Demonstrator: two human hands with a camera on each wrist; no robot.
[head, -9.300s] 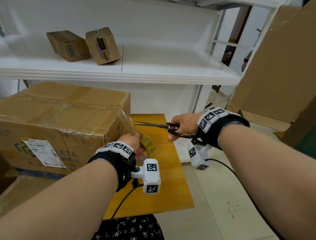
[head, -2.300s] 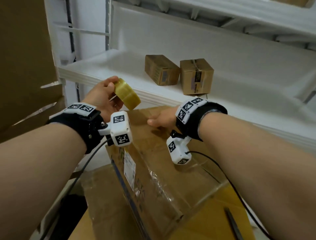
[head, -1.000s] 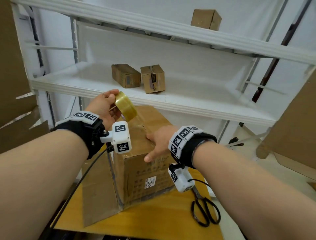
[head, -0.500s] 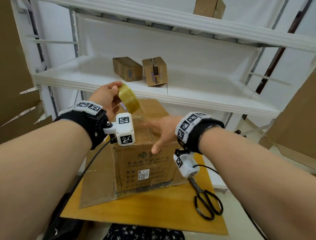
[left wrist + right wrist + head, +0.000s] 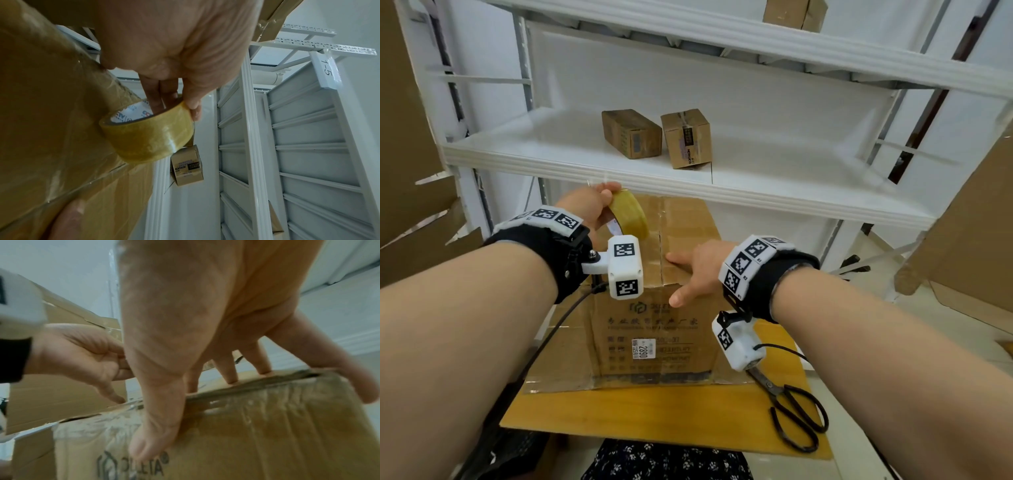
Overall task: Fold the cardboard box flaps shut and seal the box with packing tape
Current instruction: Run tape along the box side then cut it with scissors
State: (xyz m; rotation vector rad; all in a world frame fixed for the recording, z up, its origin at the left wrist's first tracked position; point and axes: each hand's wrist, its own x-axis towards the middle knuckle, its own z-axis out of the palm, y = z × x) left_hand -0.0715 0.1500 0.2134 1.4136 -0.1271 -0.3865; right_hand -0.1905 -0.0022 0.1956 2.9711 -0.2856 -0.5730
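Scissors (image 5: pixel 796 416) lie at tabletop (image 5: pixel 654 414) near right corner. Box (image 5: pixel 654 329) mid-table w/ flaps down; right hand (image 5: pixel 697 270) spread flat, pressing the top's near edge. Left hand (image 5: pixel 589 209) pinches tape roll (image 5: pixel 628 214) over the far top. Cardboard prob. stiff, light; tape film slick, so grip roll thru core.

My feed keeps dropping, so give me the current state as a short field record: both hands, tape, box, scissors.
left hand: grips the tape roll, fingers through its core, above the box top
right hand: fingers spread flat on the cardboard box at its near top edge, thumb on the front face
box flaps: folded shut, centre seam visible
scissors: lying on the wooden table, right of the box, untouched
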